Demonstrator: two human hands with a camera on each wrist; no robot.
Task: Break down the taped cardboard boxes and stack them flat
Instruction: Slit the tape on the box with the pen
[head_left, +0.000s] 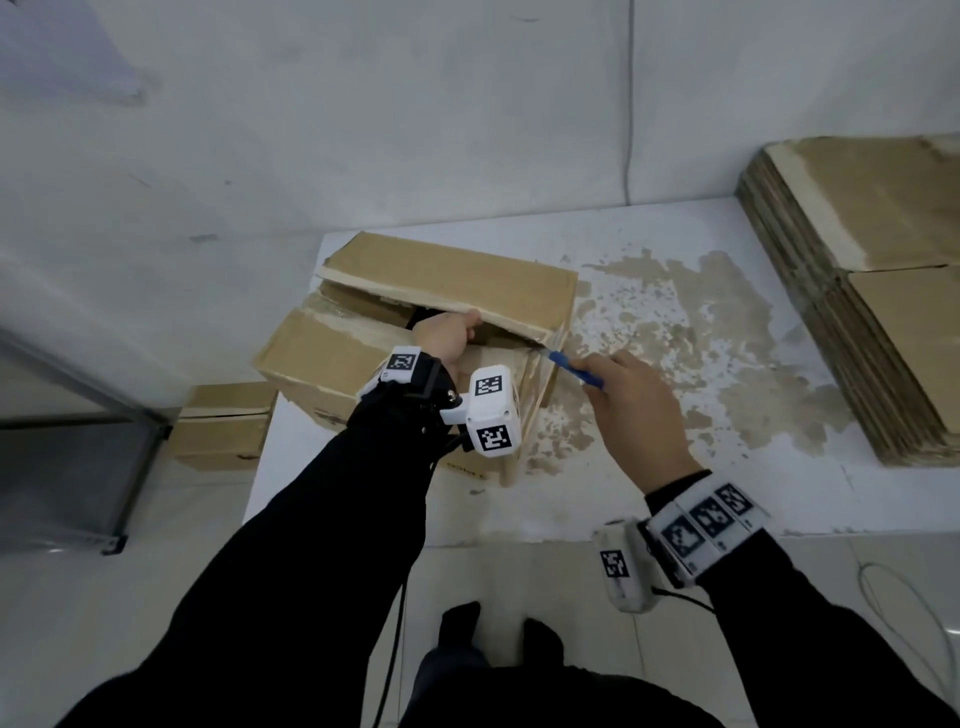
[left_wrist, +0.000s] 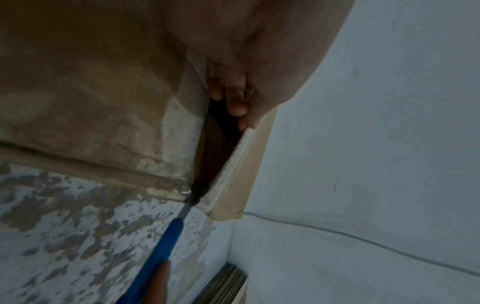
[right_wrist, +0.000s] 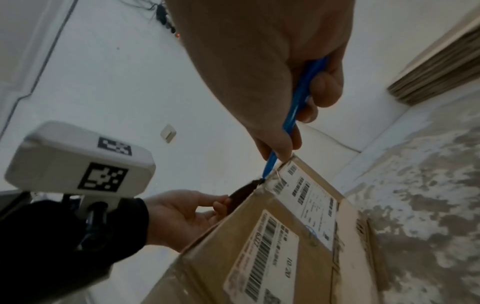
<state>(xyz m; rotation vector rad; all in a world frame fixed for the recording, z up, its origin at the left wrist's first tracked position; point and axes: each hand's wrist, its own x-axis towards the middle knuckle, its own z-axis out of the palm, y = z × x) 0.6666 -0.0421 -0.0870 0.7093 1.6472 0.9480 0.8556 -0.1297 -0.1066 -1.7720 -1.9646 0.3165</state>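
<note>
A brown cardboard box (head_left: 322, 358) with shipping labels (right_wrist: 262, 259) stands on the white table (head_left: 649, 499), its top seam split. My left hand (head_left: 449, 335) reaches into the gap, fingers (left_wrist: 237, 107) curled under the far flap (head_left: 452, 278), lifting it. My right hand (head_left: 641, 410) grips a blue utility knife (head_left: 574, 366). Its blade tip (left_wrist: 188, 203) sits at the right end of the seam, at the box's top corner (right_wrist: 262, 182).
A tall stack of flattened cardboard (head_left: 872, 291) lies on the table's right side. Another taped box (head_left: 223, 426) sits on the floor left of the table, beside a metal frame (head_left: 119, 467). A wall (head_left: 415, 104) with a hanging cable (head_left: 629, 104) stands behind.
</note>
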